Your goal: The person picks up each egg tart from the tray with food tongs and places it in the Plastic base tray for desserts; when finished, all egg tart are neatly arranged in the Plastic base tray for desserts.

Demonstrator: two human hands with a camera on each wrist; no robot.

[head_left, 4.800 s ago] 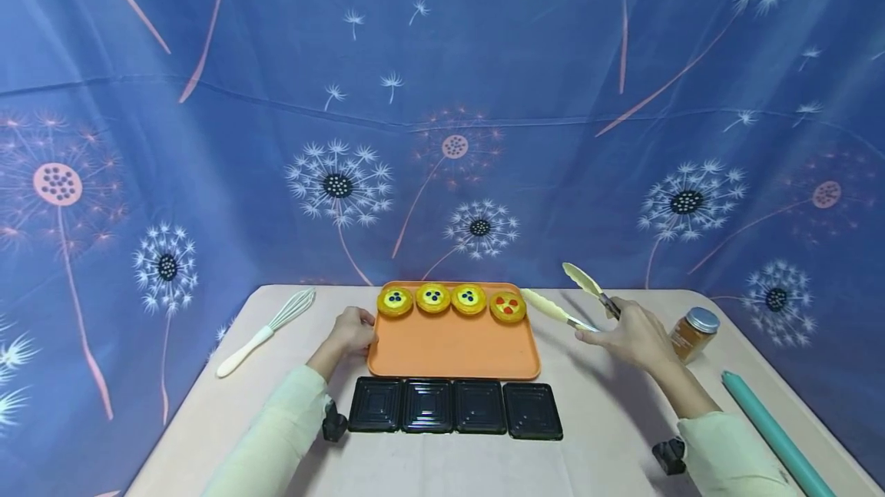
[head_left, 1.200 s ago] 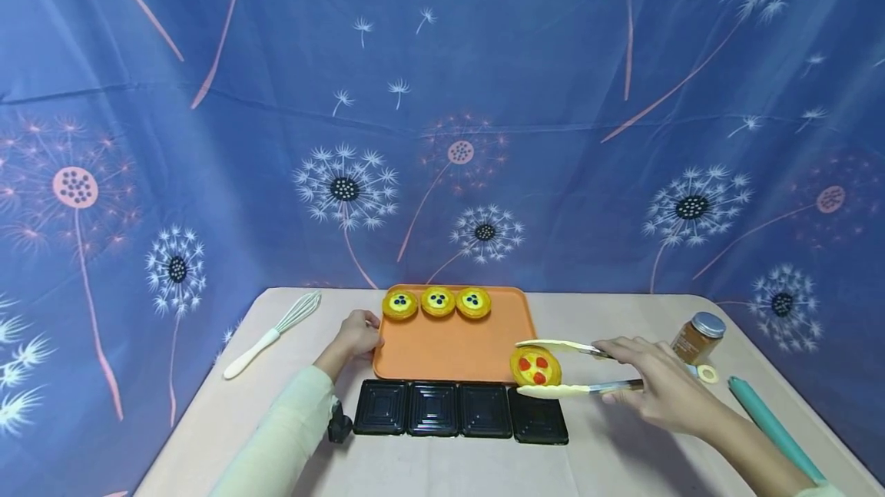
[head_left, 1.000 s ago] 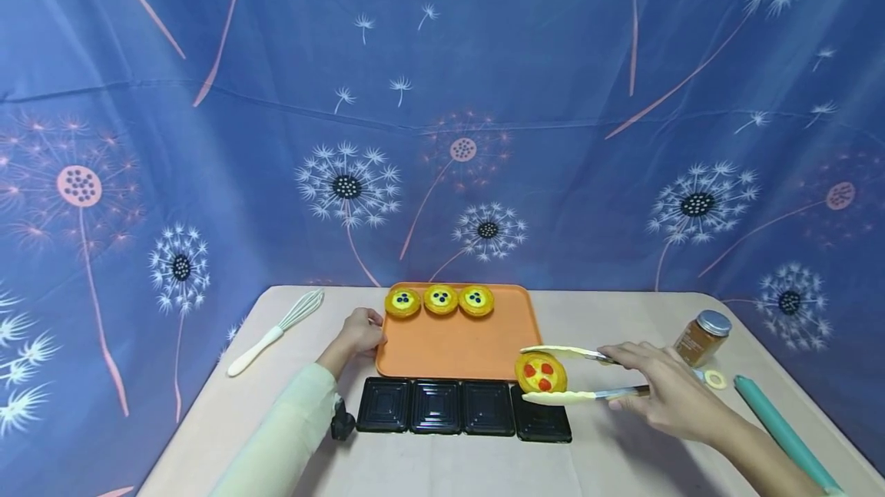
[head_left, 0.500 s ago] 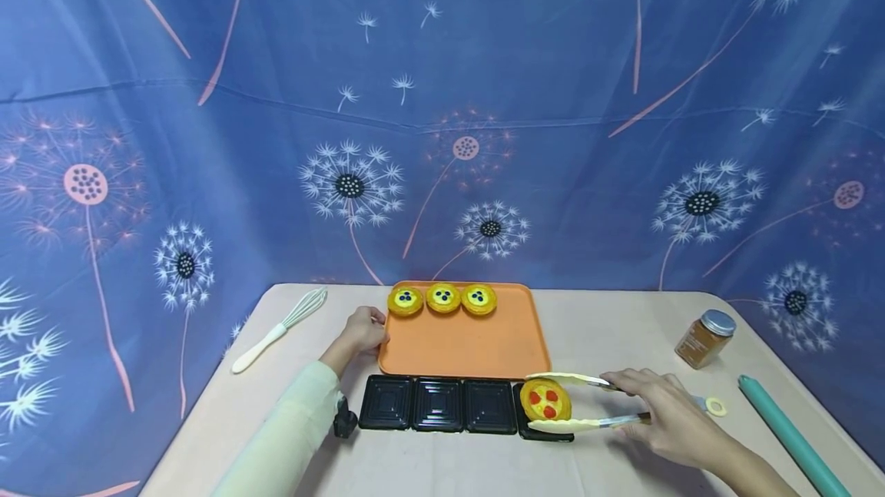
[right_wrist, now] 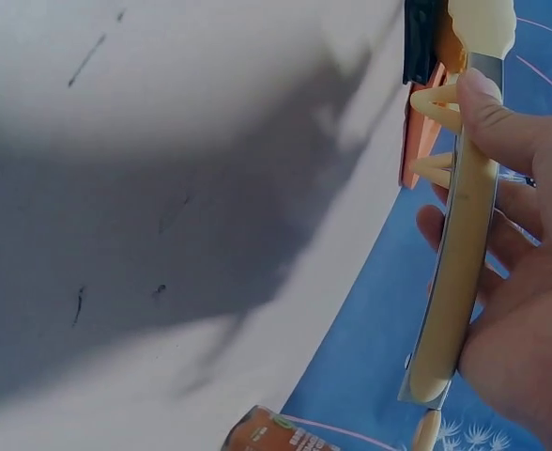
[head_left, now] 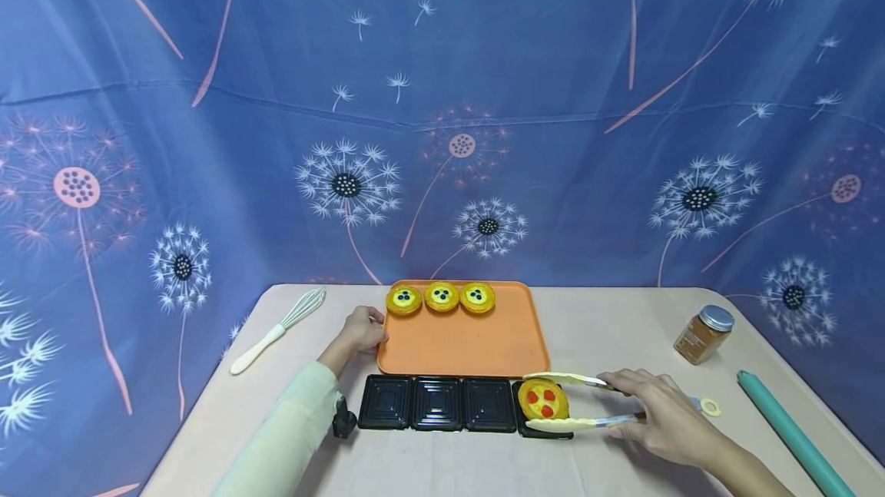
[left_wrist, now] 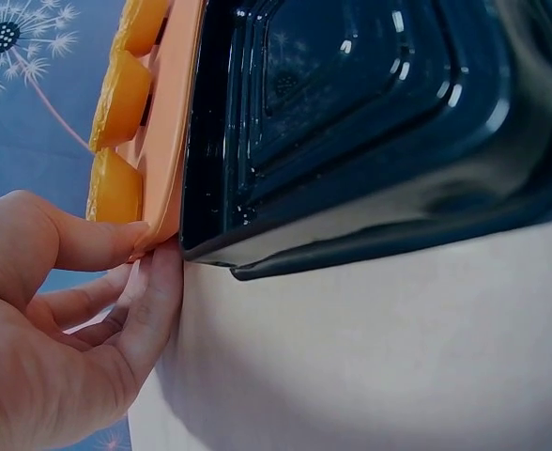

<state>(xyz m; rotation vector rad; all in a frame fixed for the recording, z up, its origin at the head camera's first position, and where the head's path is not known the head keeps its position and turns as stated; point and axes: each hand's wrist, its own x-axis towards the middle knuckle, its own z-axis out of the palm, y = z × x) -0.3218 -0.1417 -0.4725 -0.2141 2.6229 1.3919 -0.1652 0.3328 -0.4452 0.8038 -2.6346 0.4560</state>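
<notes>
My left hand (head_left: 362, 330) pinches the left rim of the orange tray (head_left: 463, 347), thumb on top and fingers beneath in the left wrist view. Three egg tarts with blue dots (head_left: 442, 296) sit in a row along the tray's far side. My right hand (head_left: 660, 412) grips cream-tipped tongs (head_left: 618, 419), its thumb pressed along one arm in the right wrist view. Between the tong tips is a tart with red pieces (head_left: 542, 400), over the rightmost black square container (head_left: 546, 433). The other black containers (head_left: 438, 403) line up to its left, just in front of the tray.
A white-handled whisk (head_left: 280, 328) lies at the left of the table. On the right stand a jar with a silver lid (head_left: 704, 334) and, nearer, a teal rod (head_left: 791, 432) lying along the table's side. A patterned blue cloth (head_left: 442, 97) hangs behind.
The tongs have carried the red-topped tart off the tray's right end, toward me and down over the rightmost black container. My left hand keeps its hold on the tray.
</notes>
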